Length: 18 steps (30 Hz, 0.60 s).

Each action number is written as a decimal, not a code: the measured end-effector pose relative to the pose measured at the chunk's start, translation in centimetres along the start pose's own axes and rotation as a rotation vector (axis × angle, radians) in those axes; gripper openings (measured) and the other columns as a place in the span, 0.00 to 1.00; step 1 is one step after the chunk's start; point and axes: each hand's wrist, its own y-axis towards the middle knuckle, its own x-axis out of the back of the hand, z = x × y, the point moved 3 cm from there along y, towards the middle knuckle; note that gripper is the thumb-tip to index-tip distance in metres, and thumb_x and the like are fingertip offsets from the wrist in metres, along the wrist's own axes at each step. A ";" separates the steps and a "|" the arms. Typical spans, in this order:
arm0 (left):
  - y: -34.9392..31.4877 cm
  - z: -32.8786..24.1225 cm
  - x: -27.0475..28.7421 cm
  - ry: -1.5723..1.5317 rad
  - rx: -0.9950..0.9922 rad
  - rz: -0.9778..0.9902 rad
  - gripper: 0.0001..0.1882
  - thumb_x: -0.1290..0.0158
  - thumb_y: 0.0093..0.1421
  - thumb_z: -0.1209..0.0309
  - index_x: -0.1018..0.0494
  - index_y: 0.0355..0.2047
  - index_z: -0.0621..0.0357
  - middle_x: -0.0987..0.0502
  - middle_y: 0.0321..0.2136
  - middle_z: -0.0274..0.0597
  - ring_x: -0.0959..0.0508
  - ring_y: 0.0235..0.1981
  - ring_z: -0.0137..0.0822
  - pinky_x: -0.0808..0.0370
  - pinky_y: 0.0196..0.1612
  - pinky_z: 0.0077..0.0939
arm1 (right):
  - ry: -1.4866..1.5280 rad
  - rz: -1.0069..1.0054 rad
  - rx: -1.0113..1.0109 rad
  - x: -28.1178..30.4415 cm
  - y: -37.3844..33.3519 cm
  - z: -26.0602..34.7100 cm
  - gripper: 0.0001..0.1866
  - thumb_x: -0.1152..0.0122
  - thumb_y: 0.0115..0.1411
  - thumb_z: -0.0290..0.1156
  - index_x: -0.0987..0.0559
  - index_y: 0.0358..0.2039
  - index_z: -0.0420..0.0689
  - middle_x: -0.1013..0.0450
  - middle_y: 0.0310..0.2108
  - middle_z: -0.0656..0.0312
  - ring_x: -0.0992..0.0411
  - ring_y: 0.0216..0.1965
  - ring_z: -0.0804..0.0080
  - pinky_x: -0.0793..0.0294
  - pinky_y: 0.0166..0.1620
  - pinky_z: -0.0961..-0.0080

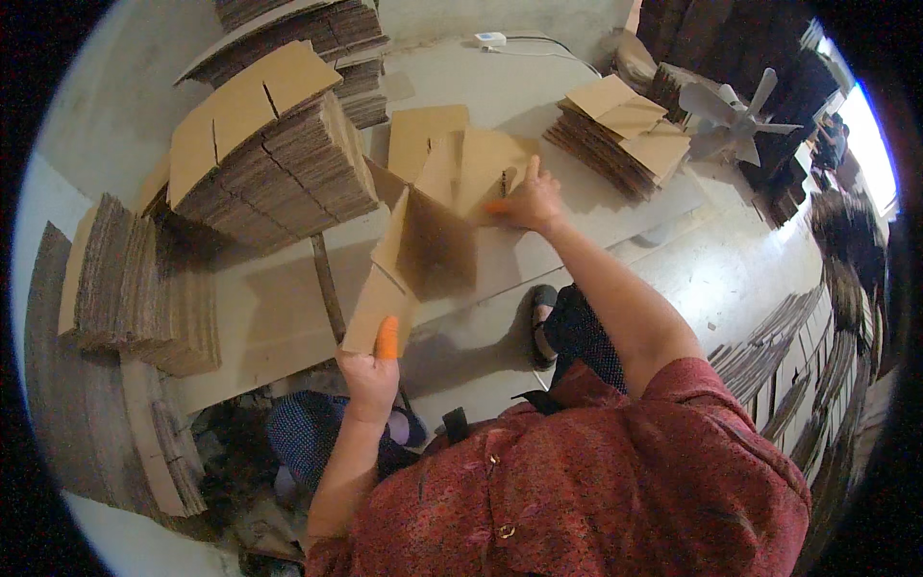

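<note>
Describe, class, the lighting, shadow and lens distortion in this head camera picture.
Head view: strong fisheye bending, black corners; daylight blows out the opening at the right edge; the folded cardboard piece between the left hand and right hand shows a dark shaded inner face; the fan looks slightly soft.

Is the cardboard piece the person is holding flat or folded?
Folded. The cardboard piece bends at creases, one panel standing up between the left hand and the right hand.
</note>
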 end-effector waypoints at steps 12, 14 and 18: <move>0.2 1.4 -0.1 -0.085 -0.031 0.014 0.11 0.49 0.57 0.78 0.29 0.40 0.69 0.24 0.37 0.46 0.24 0.38 0.36 0.30 0.42 0.26 | 0.269 -0.120 -0.270 0.7 0.4 -10.2 0.56 0.29 0.38 0.50 0.51 0.60 0.40 0.36 0.47 0.41 0.36 0.51 0.48 0.35 0.52 0.63; 0.0 1.6 0.1 -0.062 -0.033 0.026 0.11 0.48 0.56 0.78 0.29 0.40 0.69 0.24 0.37 0.46 0.24 0.37 0.36 0.30 0.42 0.26 | 0.354 -0.091 -0.300 1.4 -1.3 -8.6 0.58 0.29 0.38 0.47 0.53 0.61 0.38 0.39 0.50 0.41 0.38 0.52 0.48 0.35 0.52 0.64; -0.2 1.8 0.0 -0.044 -0.007 0.032 0.10 0.48 0.57 0.77 0.29 0.40 0.68 0.24 0.37 0.44 0.25 0.38 0.34 0.31 0.42 0.25 | 0.012 -0.133 -0.167 2.1 -5.1 -6.3 0.48 0.36 0.42 0.46 0.48 0.59 0.41 0.36 0.47 0.41 0.34 0.48 0.46 0.33 0.49 0.60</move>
